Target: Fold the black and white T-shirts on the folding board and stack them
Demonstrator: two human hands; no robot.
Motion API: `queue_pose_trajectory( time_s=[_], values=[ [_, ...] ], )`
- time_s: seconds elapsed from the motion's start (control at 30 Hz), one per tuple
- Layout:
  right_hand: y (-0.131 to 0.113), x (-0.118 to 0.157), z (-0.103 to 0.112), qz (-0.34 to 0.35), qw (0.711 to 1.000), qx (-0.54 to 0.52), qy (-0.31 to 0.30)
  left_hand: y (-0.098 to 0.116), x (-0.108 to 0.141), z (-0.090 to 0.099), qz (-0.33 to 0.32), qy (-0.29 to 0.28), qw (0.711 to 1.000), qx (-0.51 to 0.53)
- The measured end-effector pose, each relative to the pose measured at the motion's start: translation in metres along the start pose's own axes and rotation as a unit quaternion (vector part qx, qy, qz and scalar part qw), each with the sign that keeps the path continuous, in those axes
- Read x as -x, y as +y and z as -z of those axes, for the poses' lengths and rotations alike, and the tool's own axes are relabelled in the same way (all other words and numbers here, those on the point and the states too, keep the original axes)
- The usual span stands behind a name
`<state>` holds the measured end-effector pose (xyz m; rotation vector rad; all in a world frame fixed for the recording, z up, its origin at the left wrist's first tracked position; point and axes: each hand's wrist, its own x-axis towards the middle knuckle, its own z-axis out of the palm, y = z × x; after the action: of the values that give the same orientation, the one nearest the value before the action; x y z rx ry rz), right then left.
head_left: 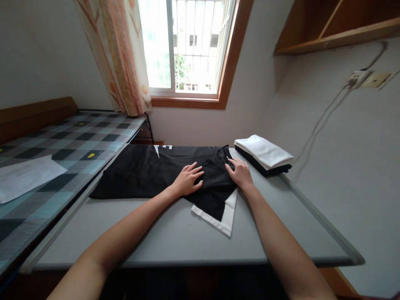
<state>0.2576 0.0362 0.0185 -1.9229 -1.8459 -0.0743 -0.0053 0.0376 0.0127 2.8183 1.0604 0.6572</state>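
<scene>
A black T-shirt (137, 173) with white print lies lengthwise across the table, its collar toward the right. One side is folded over, and a sleeve with a white band (229, 212) sticks out toward me at an angle. My left hand (187, 180) rests flat on the middle of the shirt, fingers spread. Near the collar, my right hand (240, 171) lies on the shirt's right end with its fingers apart. Neither hand grips the cloth as far as I can see.
The grey table (150, 233) has a raised rim. At its back right sits a stack of folded white and black cloth (264, 152). A bed with a checkered mattress (103, 137) and a paper sheet (29, 177) stands left. A cable (321, 116) hangs along the right wall.
</scene>
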Motion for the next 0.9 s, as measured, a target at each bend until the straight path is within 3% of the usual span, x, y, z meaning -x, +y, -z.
queue_pose_trajectory(
  time_s=[0.13,0.27,0.4,0.6,0.9],
  values=[
    [-0.01,0.001,-0.002,0.108,0.988,-0.105,-0.031,-0.001,0.001,-0.001,-0.031,-0.02,0.999,-0.001],
    [-0.022,0.007,-0.007,0.152,0.979,-0.117,-0.068,-0.003,0.0,-0.004,-0.021,-0.052,0.998,0.009],
    [-0.024,0.008,-0.012,0.154,0.982,-0.061,-0.095,-0.003,-0.001,-0.004,0.003,-0.043,0.999,0.024],
    [-0.015,0.005,-0.022,0.155,0.982,-0.043,-0.103,-0.004,-0.003,-0.004,0.092,0.013,0.995,0.045],
    [-0.005,0.001,-0.033,0.165,0.979,-0.091,-0.082,-0.003,-0.002,-0.007,0.084,-0.012,0.996,0.017]
  ],
)
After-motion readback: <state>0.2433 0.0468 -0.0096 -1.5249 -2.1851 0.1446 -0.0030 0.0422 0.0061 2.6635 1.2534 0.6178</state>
